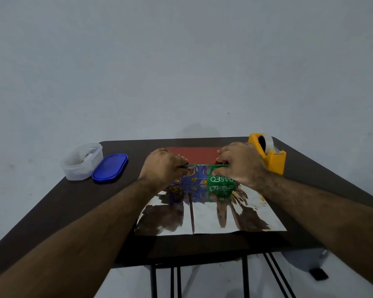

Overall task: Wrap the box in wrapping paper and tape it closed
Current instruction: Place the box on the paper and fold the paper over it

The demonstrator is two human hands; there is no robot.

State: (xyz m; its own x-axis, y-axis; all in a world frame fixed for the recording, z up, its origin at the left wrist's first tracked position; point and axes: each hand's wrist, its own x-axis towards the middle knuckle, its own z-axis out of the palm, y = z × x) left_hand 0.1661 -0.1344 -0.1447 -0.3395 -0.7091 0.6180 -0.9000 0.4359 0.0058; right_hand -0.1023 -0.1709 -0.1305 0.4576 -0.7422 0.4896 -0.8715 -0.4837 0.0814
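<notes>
Two bare forearms, hairy, no sleeves, left grip (163, 166) and right grip (239, 162) ringless, ungloved

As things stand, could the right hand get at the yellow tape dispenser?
Probably yes. The tape dispenser stands just beyond and beside the right hand, with nothing between them. But that hand is gripping the wrapping paper at the box, so it must let go first.

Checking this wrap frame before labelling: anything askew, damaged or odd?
Nothing looks spilled or damaged. The wrapping paper lies shiny side up, creased down its middle, under the box. The clear container is open, its blue lid beside it. Both the left hand and right hand grip the paper at the box's far edge.
</notes>
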